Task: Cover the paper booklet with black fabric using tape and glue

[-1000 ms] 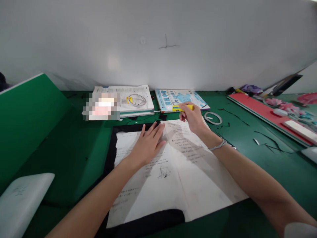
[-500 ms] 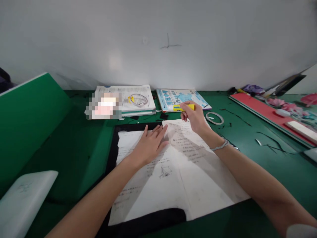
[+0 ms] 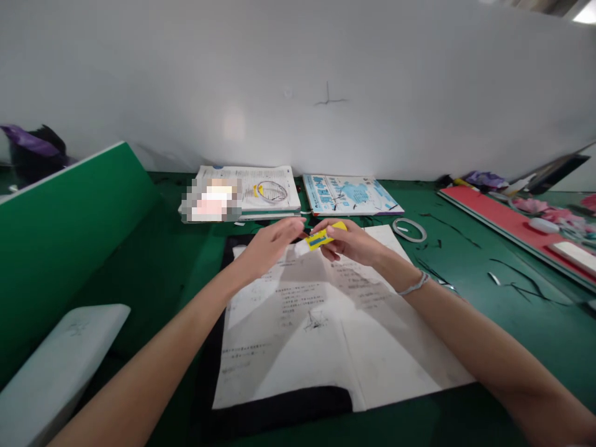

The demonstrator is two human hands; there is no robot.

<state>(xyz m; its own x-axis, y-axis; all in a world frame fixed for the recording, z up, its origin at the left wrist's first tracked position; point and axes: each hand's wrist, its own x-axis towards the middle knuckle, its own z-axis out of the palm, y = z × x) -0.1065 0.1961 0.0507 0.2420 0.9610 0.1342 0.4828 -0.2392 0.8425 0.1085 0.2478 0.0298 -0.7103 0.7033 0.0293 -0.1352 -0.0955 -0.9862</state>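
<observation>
My right hand (image 3: 351,241) is closed around a yellow glue stick (image 3: 326,237) with a blue label and a whitish end pointing left. It is held above an unfolded white paper sheet (image 3: 391,347) covered with handwriting and a small sketch. My left hand (image 3: 270,245) hovers close to the whitish end, fingers stretched out and holding nothing visible. Beneath the paper, a black sheet (image 3: 298,403) shows along the left and lower edges. Shadows of both arms fall across the paper.
Behind lie an open book (image 3: 274,186) and a blue-white book (image 3: 354,192). A tape ring (image 3: 410,230) and black scraps lie to the right, near a red board (image 3: 503,220). On the left are a green panel (image 3: 79,217) and a white box-like object (image 3: 69,354).
My left hand has lifted off the paper towards the glue stick. My right hand has moved left and lower, tilting the stick, whose whitish end now shows. The view has shifted slightly.
</observation>
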